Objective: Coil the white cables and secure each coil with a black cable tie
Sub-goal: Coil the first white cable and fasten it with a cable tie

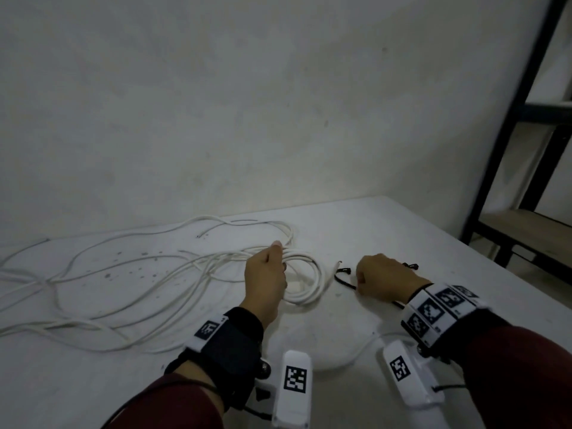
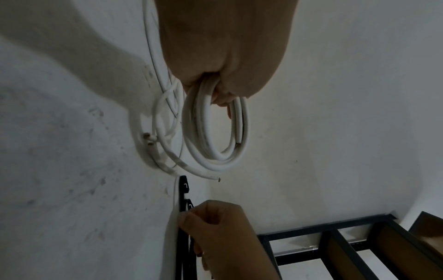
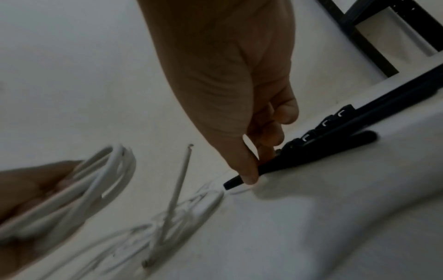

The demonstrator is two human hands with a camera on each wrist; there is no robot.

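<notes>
My left hand [image 1: 268,274] grips a coil of white cable [image 1: 305,283] at its far side, just above the white table [image 1: 356,230]; the left wrist view shows the coil [image 2: 215,136] hanging from the curled fingers. My right hand [image 1: 380,281] sits to the right of the coil, thumb and fingers pinching a black cable tie [image 3: 242,179] that lies on the table. Several more black ties [image 3: 335,125] lie beside it. Loose white cables [image 1: 108,274] sprawl over the left half of the table.
A black metal shelf frame [image 1: 510,150] with wooden boards stands right of the table. A grey wall [image 1: 216,103] rises behind the table's far edge. A white cord [image 1: 356,354] curves near the front edge between my wrists.
</notes>
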